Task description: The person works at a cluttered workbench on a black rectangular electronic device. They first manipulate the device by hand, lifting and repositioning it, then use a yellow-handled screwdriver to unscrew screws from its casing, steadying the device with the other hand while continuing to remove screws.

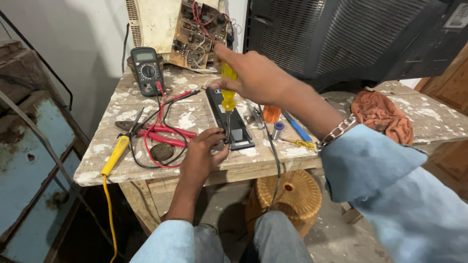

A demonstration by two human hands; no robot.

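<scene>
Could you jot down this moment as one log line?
right hand: holds yellow screwdriver upright, tip on black device | left hand: steadies device's near end | table: multimeter, red probes

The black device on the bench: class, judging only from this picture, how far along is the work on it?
Done: the black device lies flat on the paint-splashed table, with multimeter and red probes set out.
In hand: the right hand stands a yellow-handled screwdriver tip-down on its near end; the left hand steadies that end.
Left: the casing looks closed; no removed screws are visible.
</scene>
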